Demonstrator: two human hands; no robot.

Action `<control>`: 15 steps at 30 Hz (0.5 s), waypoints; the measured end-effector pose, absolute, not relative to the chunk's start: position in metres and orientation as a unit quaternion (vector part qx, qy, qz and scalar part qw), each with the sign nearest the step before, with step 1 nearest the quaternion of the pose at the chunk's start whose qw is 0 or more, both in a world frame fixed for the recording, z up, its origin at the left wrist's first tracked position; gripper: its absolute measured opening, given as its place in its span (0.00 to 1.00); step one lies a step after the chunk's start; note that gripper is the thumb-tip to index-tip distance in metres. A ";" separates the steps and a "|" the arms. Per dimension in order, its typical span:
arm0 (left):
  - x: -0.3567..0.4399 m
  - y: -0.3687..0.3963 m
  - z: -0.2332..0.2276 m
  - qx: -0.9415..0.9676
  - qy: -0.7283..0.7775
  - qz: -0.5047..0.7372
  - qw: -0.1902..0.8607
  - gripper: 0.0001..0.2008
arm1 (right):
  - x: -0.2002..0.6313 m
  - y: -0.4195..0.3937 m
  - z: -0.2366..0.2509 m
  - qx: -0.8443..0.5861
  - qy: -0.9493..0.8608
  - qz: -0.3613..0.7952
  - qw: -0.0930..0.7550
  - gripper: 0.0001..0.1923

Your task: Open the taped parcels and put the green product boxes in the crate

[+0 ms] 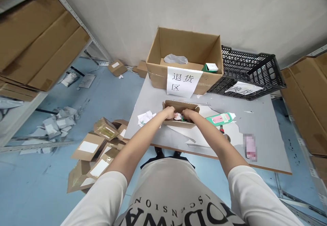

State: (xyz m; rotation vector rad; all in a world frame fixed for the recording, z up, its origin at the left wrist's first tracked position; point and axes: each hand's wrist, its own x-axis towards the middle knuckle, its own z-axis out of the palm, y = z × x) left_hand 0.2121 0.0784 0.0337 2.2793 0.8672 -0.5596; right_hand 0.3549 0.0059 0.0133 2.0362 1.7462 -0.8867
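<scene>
The grey desk fills the frame's centre-right. At its top edge I see a big carton with a paper sign. Mid-frame sits the small open cardboard box. My left hand and right hand reach into it, fingers curled around something small inside that I cannot make out.

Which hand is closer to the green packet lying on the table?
The right hand. It is in the small open box, just left of the green packet. The left hand is at the box's far left side, farther away.
</scene>
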 end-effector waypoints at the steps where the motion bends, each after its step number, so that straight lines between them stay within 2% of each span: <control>1: 0.210 0.078 0.031 0.866 0.327 -0.208 0.316 0.27 | 0.355 0.004 0.019 0.705 0.622 -0.302 0.160 0.13; 4: 0.206 0.075 0.026 0.877 0.316 -0.145 0.331 0.37 | 0.356 -0.007 0.042 0.698 0.649 -0.263 0.146 0.16; 8: 0.201 0.067 0.029 0.880 0.291 0.042 0.372 0.50 | 0.363 -0.025 0.078 0.697 0.692 -0.177 0.066 0.19; 15: 0.204 0.059 0.074 0.853 0.273 0.269 0.354 0.50 | 0.368 -0.038 0.128 0.690 0.706 -0.092 -0.130 0.20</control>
